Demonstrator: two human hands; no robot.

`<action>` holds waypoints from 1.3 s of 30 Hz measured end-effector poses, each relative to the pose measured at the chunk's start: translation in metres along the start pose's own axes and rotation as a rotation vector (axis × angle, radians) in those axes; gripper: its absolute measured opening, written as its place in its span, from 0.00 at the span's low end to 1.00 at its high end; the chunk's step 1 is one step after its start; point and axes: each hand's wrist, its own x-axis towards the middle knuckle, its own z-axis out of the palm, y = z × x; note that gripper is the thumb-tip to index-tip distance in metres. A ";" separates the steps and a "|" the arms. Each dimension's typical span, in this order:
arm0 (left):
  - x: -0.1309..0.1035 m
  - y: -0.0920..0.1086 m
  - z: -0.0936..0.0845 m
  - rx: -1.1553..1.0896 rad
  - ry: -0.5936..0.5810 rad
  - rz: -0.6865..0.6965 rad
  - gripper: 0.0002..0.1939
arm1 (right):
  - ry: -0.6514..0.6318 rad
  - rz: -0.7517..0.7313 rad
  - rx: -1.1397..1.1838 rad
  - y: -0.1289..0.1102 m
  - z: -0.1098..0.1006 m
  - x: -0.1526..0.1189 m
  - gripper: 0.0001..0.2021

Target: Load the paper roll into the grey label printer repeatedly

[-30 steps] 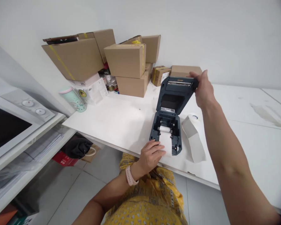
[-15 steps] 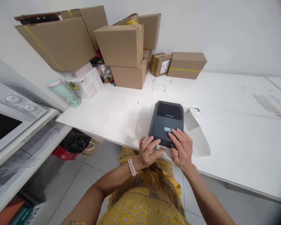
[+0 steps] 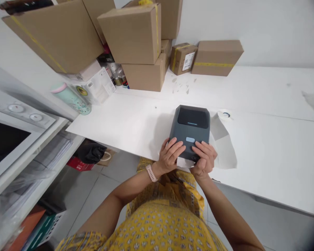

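A dark grey label printer (image 3: 190,134) with a glossy black window and a pale blue button stands near the table's front edge. My left hand (image 3: 170,155) grips its front left corner, fingers over the top; the thumb is mostly hidden. On the front right corner, my right hand (image 3: 204,157) has its fingers on top and its thumb low at the front. A white piece of paper (image 3: 185,163) shows at the printer's front, between my hands. To the right lies a curled strip of white paper (image 3: 226,148).
Stacked cardboard boxes (image 3: 136,38) fill the back left of the white table (image 3: 267,153). Two smaller boxes, one (image 3: 217,57) wider, stand against the wall. A mint-green tumbler (image 3: 73,99) is at the left edge, near a microwave (image 3: 13,132) on a shelf. A small ring (image 3: 226,114) lies behind the paper strip.
My left hand has moved up from beside the printer's front onto its left corner. My right hand has shifted toward the right corner, off the button's edge. The view has tilted down slightly.
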 end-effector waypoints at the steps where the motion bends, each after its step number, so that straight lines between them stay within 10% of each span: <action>1: 0.000 0.002 -0.003 -0.025 -0.017 -0.007 0.29 | -0.005 0.012 0.010 -0.002 -0.001 0.002 0.22; 5: -0.003 0.023 -0.031 -0.134 -0.052 -0.187 0.29 | -0.140 0.149 0.103 -0.014 -0.014 0.013 0.22; 9: -0.005 0.049 -0.052 -0.393 0.042 -0.741 0.15 | -0.175 0.271 0.136 -0.023 -0.025 0.019 0.25; 16: 0.015 0.058 -0.021 -0.928 -0.256 -1.353 0.25 | -0.153 0.336 0.105 -0.025 -0.022 0.021 0.24; 23: 0.014 0.074 -0.014 -1.024 -0.109 -1.431 0.27 | -0.143 0.289 0.103 -0.023 -0.025 0.032 0.23; 30: -0.009 0.072 -0.011 -0.835 -0.137 -1.282 0.25 | -0.398 0.164 -0.151 -0.022 -0.023 0.045 0.22; 39: 0.005 0.066 -0.050 -0.600 0.005 -1.132 0.19 | -0.470 0.025 -0.252 -0.022 -0.013 0.067 0.18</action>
